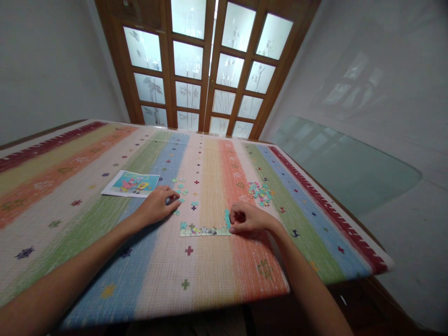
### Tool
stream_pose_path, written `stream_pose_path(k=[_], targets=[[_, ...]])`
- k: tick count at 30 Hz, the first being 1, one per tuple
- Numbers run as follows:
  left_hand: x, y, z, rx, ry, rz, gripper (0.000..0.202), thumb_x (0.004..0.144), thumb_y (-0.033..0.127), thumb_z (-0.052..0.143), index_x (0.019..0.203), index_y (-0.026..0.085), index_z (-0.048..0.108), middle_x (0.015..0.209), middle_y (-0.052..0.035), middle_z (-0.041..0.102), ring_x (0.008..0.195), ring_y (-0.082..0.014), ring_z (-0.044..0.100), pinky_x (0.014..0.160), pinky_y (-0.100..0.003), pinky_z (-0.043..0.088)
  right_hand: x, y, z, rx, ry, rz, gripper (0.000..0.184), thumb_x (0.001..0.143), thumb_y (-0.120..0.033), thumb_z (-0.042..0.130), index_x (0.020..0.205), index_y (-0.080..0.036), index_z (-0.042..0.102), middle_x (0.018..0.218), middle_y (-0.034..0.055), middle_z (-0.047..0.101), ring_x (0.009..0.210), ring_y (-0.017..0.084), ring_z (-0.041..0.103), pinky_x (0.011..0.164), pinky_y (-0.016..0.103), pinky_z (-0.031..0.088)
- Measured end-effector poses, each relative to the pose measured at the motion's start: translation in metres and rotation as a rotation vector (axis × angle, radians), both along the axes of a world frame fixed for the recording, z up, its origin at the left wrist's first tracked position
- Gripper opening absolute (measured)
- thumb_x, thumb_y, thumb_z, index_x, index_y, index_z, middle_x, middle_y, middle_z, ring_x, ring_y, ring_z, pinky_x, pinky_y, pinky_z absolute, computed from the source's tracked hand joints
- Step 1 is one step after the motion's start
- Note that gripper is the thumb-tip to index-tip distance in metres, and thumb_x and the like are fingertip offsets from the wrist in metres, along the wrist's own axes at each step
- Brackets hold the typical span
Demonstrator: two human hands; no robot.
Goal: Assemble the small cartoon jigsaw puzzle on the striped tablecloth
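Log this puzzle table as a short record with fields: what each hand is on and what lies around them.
surface: table under a striped multicoloured woven cloth
left hand: curled, palm down, among scattered loose teal puzzle pieces
right hand: curled, fingertips at the right end of the joined strip of jigsaw pieces
pile: heap of loose colourful puzzle pieces, beyond the right hand, apart from it
reference: printed cartoon picture sheet, left of the left hand
background: wooden doors with frosted glass panes
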State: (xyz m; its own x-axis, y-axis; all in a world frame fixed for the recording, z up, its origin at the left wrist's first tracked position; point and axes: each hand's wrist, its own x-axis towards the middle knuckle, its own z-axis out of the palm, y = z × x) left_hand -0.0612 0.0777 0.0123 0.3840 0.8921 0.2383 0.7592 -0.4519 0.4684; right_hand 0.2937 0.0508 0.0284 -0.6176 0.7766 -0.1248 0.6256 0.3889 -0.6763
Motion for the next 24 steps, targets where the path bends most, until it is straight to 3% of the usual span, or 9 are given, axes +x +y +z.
stream_pose_path(k=[7, 14, 24], targets=[[0.0, -0.001, 0.003, -0.079, -0.102, 0.018, 0.021, 0.084, 0.041, 0.06, 0.083, 0.02, 0.065, 0.082, -0.0056, 0.069, 0.078, -0.0228, 0.06, 0.075, -0.035, 0.046, -0.001, 0.0, 0.001, 0.005, -0.006, 0.0, 0.024, 0.072, -0.028, 0.084, 0.075, -0.018, 0.062, 0.075, -0.0011, 0.058, 0.068, 0.013, 0.052, 0.062, 0.026, 0.039], [0.0, -0.011, 0.015, -0.24, -0.159, -0.227, 0.031, 0.092, 0.046, 0.053, 0.093, 0.02, 0.071, 0.089, -0.0053, 0.074, 0.073, -0.0195, 0.06, 0.07, -0.031, 0.045, -0.001, 0.0, 0.002, -0.006, 0.008, 0.006, 0.024, 0.072, -0.027, 0.083, 0.074, -0.019, 0.061, 0.076, -0.0018, 0.056, 0.067, 0.013, 0.05, 0.062, 0.026, 0.039], [0.007, -0.019, 0.016, -0.274, -0.126, -0.368, 0.03, 0.096, 0.043, 0.054, 0.094, 0.02, 0.073, 0.089, -0.0052, 0.074, 0.079, -0.0201, 0.063, 0.074, -0.031, 0.048, 0.001, 0.0, -0.002, 0.001, 0.0, 0.001, 0.024, 0.073, -0.027, 0.083, 0.074, -0.018, 0.061, 0.076, -0.0013, 0.056, 0.068, 0.013, 0.05, 0.062, 0.026, 0.039]])
